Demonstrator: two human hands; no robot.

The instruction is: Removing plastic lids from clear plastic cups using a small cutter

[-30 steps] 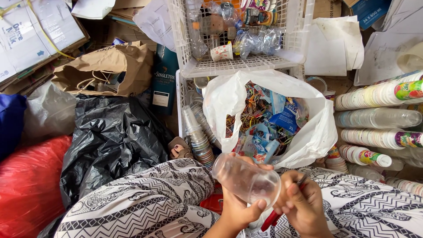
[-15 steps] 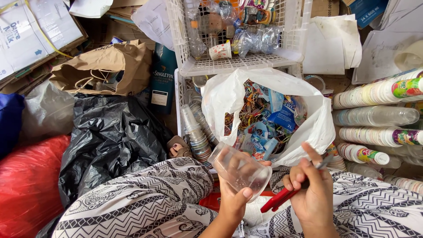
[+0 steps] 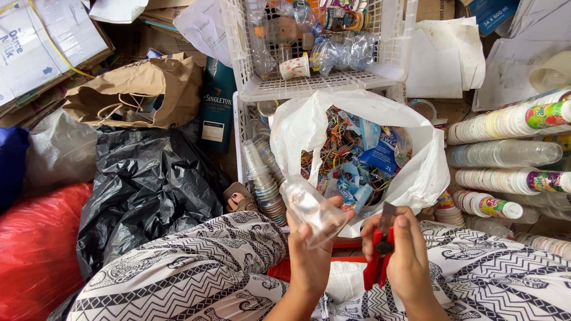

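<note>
- Left hand grips a clear plastic bottle above the lap
- Right hand clasps a red utility knife beside it
- White bag of labels just behind

Bright, even daylight; soft shadows; edges perhaps slightly bowed; focus sharp.

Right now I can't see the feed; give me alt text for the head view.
The left hand holds a clear plastic bottle tilted over the lap, while the right hand grips a red-handled cutter beside it. Ahead sits an open white bag of plastic labels, with stacked cups right and black and red bags left.
</note>
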